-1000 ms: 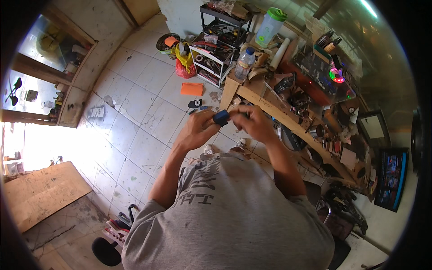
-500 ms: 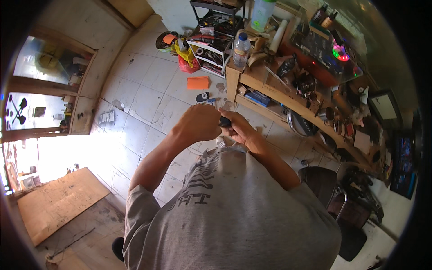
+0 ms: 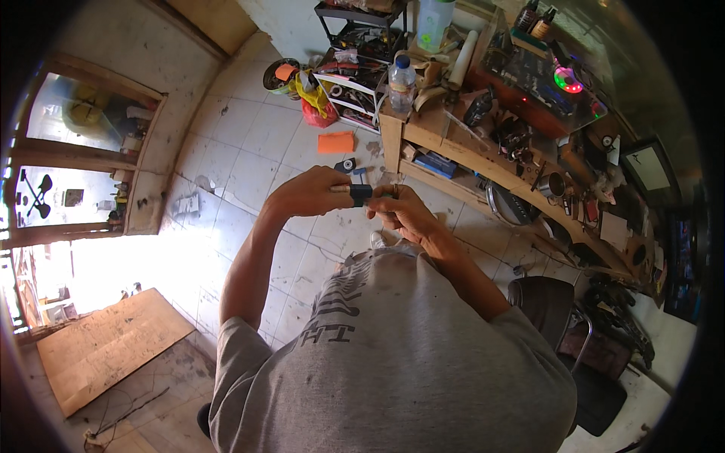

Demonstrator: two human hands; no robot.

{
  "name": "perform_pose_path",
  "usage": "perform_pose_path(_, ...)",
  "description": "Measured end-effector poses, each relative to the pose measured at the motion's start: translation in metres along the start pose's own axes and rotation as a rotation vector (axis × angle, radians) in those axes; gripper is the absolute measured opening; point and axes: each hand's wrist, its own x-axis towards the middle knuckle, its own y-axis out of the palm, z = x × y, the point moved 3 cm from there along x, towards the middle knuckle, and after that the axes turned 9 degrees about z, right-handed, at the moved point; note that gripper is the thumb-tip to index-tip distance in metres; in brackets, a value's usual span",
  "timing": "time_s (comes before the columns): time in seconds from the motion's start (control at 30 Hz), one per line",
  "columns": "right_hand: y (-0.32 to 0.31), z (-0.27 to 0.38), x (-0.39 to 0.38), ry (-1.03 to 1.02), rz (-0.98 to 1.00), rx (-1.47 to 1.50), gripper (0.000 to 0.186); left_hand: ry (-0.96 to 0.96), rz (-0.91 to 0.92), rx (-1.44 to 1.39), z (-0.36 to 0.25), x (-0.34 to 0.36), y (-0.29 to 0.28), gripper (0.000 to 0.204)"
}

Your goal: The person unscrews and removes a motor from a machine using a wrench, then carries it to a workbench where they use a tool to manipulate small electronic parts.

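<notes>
Both hands meet in front of my chest, above the tiled floor. My left hand (image 3: 311,193) is closed around a small dark blue piece (image 3: 362,192) with a squared or short cylindrical shape; its far end is hidden in the fingers. My right hand (image 3: 410,214) is closed at the right end of this piece, thumb and fingers pinched together. A bit of teal shows between its fingertips, too small to name. On the floor beyond the hands lie a black item with a round pale disc (image 3: 348,164) and an orange sheet (image 3: 336,142).
To the right runs a cluttered wooden workbench (image 3: 445,137), with a plastic bottle (image 3: 402,84) on its near-left corner. A shelf rack (image 3: 352,84) of tools stands at the back beside a red and yellow bag (image 3: 316,106). A black chair (image 3: 538,309) is at right, a wooden board (image 3: 113,347) at lower left.
My hands have drawn slightly apart, the left one moving left. More of the dark blue piece now shows between them. The view has shifted a little.
</notes>
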Motion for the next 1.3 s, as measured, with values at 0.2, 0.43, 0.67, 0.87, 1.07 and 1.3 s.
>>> perform_pose_path(0.2, -0.016, 0.023, -0.021, -0.073, -0.121, -0.134, 0.013, 0.161, -0.131, -0.373, 0.026, -0.004, 0.009, 0.030)
perform_pose_path(0.43, -0.008, 0.047, -0.034, -0.148, -0.186, -0.009, 0.010, 0.538, -0.320, -1.371, 0.034, 0.037, 0.067, 0.031)
perform_pose_path(0.67, 0.017, 0.044, -0.029, -0.220, -0.161, -0.055, 0.011, 0.598, -0.452, -1.364, 0.003, 0.048, 0.072, 0.022)
perform_pose_path(0.87, 0.018, 0.053, -0.031, -0.204, -0.235, -0.202, 0.026, 0.621, -0.477, -1.385, 0.016, 0.047, 0.063, 0.028)
perform_pose_path(1.07, 0.009, 0.080, -0.036, -0.262, -0.257, -0.183, 0.035, 0.545, -0.481, -1.263, 0.008, 0.041, 0.060, 0.027)
perform_pose_path(1.3, 0.026, 0.106, -0.020, -0.442, -0.202, -0.198, 0.030, 0.457, -0.445, -1.001, 0.002, 0.040, 0.057, 0.033)
